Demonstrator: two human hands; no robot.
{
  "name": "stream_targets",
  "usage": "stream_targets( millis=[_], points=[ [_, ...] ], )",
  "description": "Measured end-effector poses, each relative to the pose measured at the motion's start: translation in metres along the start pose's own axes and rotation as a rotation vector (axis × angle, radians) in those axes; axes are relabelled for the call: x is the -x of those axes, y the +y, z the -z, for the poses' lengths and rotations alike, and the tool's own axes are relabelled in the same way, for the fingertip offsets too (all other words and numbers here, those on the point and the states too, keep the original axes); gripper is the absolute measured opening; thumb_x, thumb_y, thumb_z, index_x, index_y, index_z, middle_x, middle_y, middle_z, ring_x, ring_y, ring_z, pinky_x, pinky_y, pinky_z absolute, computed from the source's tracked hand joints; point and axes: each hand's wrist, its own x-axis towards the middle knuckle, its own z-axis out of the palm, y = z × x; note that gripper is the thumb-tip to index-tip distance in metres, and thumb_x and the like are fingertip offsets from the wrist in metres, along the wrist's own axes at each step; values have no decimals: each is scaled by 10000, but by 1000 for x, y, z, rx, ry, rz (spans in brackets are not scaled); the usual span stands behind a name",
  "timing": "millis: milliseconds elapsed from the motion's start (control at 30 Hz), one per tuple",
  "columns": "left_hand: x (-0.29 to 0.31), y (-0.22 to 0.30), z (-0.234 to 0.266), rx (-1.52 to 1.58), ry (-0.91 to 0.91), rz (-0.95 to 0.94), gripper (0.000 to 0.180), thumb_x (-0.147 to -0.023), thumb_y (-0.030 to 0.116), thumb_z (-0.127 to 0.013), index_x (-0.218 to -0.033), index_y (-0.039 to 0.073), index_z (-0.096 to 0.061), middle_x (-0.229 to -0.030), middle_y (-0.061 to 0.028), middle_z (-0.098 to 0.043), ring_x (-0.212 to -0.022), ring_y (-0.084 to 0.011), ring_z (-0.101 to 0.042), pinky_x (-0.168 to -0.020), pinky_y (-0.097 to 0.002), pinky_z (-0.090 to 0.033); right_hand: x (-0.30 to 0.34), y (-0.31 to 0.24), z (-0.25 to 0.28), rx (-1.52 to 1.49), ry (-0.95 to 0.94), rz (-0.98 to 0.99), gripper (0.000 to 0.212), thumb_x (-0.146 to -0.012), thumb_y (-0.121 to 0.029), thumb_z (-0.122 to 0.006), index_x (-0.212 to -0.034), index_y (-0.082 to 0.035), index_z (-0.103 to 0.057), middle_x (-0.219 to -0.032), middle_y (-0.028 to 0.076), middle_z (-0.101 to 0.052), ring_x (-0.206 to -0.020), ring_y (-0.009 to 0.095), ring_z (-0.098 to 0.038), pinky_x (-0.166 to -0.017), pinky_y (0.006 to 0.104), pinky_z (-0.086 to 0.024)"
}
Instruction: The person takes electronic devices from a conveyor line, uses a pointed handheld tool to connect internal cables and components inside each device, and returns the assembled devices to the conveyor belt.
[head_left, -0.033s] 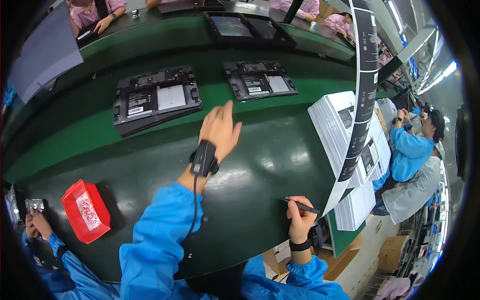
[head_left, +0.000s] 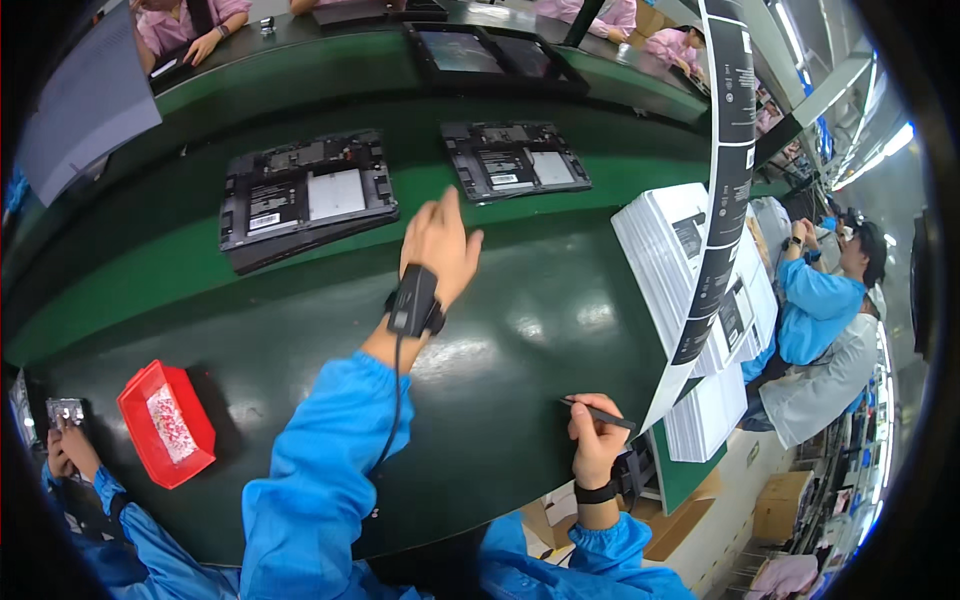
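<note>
My left hand reaches forward over the dark green bench, its fingers stretched out and holding nothing. It wears a black wrist device with a cable. Beyond its fingertips lies an opened tablet-like device, its inner boards and battery showing. To the left, a larger opened device rests on another dark panel. Close to the bench's right side, my right hand grips a slim black pen-like tool, its pointed tip toward the left. Whether this is a pen or tweezers I cannot tell.
A red bin with small pieces stands at left, near a co-worker's hands. Stacked white sheets and a hanging strip of black labels border the right. Framed dark panels lie at the back; other people sit around.
My left hand has moved slightly farther forward, toward the smaller opened device. My right hand keeps its hold on the black tool. The whole view has shifted a little.
</note>
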Motion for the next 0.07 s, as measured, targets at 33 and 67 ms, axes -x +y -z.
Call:
stream_targets(
  millis=[33, 67],
  points=[
    [-15, -6, -17, -56, 42, 62, 817, -879, 305, -761, -1505, -47, -372, -1330, -299, -602, -1285, -445, -538, -1086, -500, -446, -1, 4, 0, 21, -15, -1, 106, -939, 21, -698, -1044, 24, -706, -980, 81, -705, -624, 55, -557, -532, 185, -417],
    [-20, -4, -24, -41, 44, 62, 817, -879, 305, -761, -1505, -47, -372, -1330, -299, -602, -1285, -445, -538, -1086, -500, -446, -1, 7, 3, 47, -24, 0, 124, -937, 13, -704, -1060, 24, -704, -991, 85, -707, -625, 56, -562, -531, 184, -419]
  ],
)
